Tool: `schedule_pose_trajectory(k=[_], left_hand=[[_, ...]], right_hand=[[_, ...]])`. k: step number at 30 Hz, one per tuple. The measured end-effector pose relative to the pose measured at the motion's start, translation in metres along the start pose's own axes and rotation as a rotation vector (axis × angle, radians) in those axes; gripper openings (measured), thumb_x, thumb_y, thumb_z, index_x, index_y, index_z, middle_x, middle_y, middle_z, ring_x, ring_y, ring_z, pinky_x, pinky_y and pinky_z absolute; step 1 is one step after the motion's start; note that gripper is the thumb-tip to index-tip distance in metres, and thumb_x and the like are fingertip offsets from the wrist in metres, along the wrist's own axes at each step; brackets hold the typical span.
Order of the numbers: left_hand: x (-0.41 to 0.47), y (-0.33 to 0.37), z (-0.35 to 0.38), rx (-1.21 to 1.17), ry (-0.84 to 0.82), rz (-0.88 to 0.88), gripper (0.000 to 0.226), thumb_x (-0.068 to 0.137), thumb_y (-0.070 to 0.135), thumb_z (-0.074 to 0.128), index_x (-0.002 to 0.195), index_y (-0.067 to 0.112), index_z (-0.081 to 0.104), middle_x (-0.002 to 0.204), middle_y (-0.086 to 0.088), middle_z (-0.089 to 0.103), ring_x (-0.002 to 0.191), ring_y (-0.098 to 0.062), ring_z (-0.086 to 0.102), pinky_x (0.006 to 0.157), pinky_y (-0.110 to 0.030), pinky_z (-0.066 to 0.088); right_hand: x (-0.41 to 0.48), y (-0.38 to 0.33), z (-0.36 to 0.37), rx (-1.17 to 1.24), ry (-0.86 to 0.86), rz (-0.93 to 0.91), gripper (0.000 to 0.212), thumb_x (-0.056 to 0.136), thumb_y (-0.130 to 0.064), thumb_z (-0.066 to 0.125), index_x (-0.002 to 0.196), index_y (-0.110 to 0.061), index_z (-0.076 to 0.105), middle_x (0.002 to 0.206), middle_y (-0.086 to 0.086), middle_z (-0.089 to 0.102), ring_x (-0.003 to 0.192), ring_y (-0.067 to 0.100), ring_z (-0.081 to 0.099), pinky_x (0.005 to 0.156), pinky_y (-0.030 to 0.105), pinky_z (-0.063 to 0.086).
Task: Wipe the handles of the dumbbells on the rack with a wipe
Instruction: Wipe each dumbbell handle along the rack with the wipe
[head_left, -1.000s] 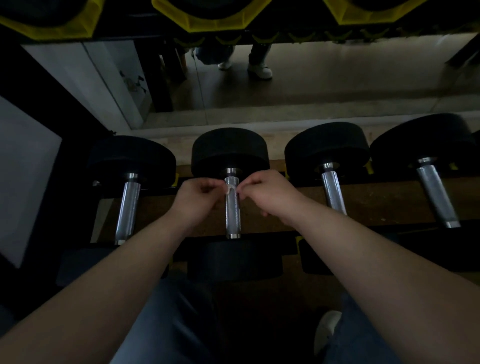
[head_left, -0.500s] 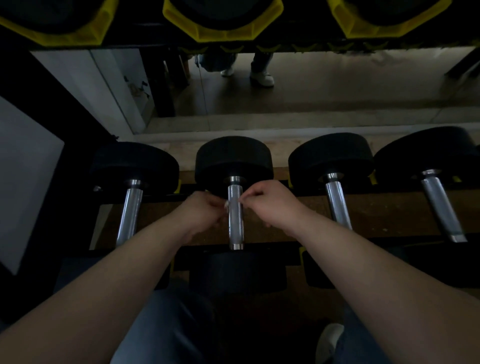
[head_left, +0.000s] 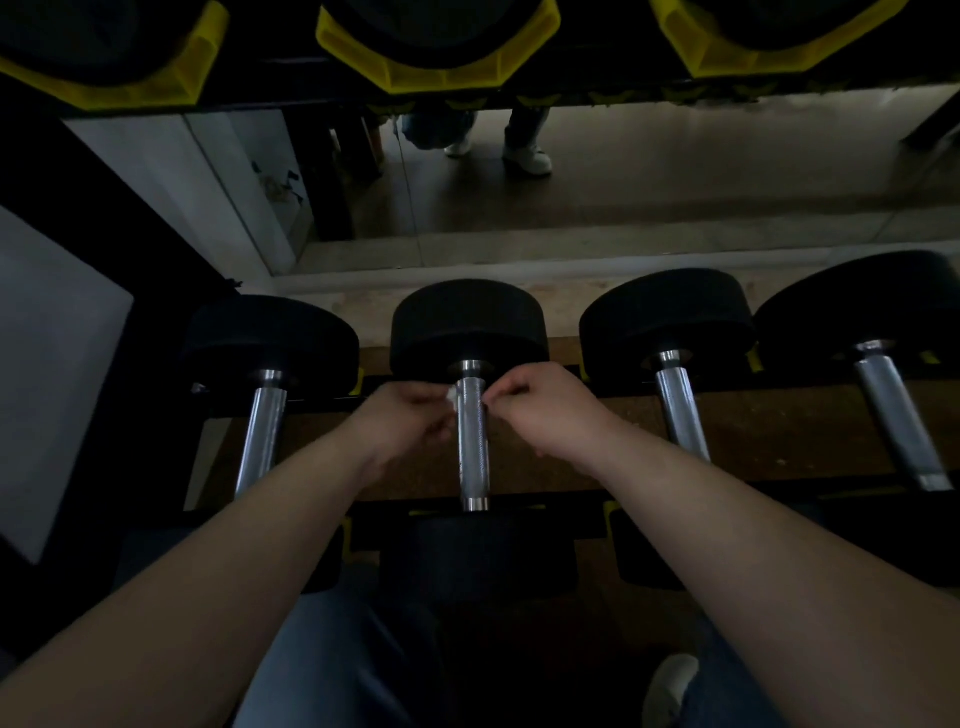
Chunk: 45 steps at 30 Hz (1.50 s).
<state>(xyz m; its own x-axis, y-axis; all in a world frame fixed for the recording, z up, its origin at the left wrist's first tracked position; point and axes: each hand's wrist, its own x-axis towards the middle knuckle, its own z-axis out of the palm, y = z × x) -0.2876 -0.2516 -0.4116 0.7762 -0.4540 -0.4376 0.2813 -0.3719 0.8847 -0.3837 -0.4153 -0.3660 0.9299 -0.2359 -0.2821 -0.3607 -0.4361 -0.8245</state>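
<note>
Dim-lit black dumbbell rack (head_left: 571, 506): left hand (head_left: 410, 415) and right hand (head_left: 540, 410) both pinch a small white wipe (head_left: 452, 397) round one knurled chrome handle (head_left: 474, 457) at its far end, its near length seemingly not yet wiped.

One wide-angle camera, worn on the head, looks forward and down from close above the left hand (head_left: 410, 418) and right hand (head_left: 540, 410), the row of dumbbells (head_left: 667, 312) spreading to either side of them.
</note>
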Motion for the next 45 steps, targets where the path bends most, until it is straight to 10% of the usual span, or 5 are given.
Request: schedule_pose_trajectory(k=[4, 10, 22, 36, 45], left_hand=[[-0.027, -0.009, 0.004, 0.586, -0.319, -0.164, 0.015, 0.098, 0.008, 0.057, 0.096, 0.006, 0.071, 0.079, -0.002, 0.069, 0.068, -0.008, 0.061, 0.065, -0.021, 0.048], [-0.005, 0.002, 0.006, -0.17, -0.176, -0.145, 0.017, 0.102, 0.008, 0.052, 0.105, 0.011, 0.069, 0.096, -0.004, 0.069, 0.084, -0.01, 0.064, 0.078, -0.023, 0.053], [-0.033, 0.001, -0.003, 0.508, -0.409, -0.226, 0.016, 0.101, 0.014, 0.053, 0.095, 0.012, 0.068, 0.08, -0.001, 0.06, 0.066, -0.008, 0.052, 0.06, -0.02, 0.04], [-0.072, 0.017, -0.072, -0.025, -0.063, -0.02, 0.009, 0.092, 0.018, 0.069, 0.096, 0.012, 0.075, 0.063, 0.005, 0.062, 0.058, -0.004, 0.054, 0.054, -0.016, 0.046], [-0.089, -0.01, -0.141, 0.278, 0.45, 0.187, 0.011, 0.091, 0.034, 0.071, 0.097, 0.031, 0.079, 0.091, 0.019, 0.073, 0.085, 0.007, 0.064, 0.078, -0.013, 0.048]], right_hand=[[0.001, -0.001, 0.003, -0.027, 0.004, -0.009, 0.013, 0.096, -0.024, 0.061, 0.094, -0.035, 0.068, 0.089, -0.016, 0.062, 0.084, 0.0, 0.057, 0.065, 0.02, 0.044], [0.001, -0.003, 0.002, 0.087, 0.049, -0.01, 0.014, 0.091, -0.017, 0.064, 0.092, -0.028, 0.073, 0.092, -0.013, 0.067, 0.088, 0.005, 0.061, 0.073, 0.024, 0.048], [-0.001, 0.001, 0.006, 0.084, 0.029, 0.034, 0.015, 0.089, -0.017, 0.066, 0.093, -0.028, 0.074, 0.097, -0.011, 0.07, 0.086, 0.005, 0.061, 0.069, 0.024, 0.046], [-0.012, -0.048, 0.054, -0.061, -0.08, -0.272, 0.024, 0.089, -0.038, 0.074, 0.112, -0.036, 0.074, 0.106, -0.019, 0.074, 0.102, -0.008, 0.064, 0.096, 0.02, 0.049], [0.027, -0.091, 0.137, -0.089, 0.052, -0.3, 0.015, 0.091, -0.03, 0.072, 0.106, -0.027, 0.072, 0.092, -0.014, 0.072, 0.083, -0.005, 0.064, 0.068, 0.005, 0.043]])
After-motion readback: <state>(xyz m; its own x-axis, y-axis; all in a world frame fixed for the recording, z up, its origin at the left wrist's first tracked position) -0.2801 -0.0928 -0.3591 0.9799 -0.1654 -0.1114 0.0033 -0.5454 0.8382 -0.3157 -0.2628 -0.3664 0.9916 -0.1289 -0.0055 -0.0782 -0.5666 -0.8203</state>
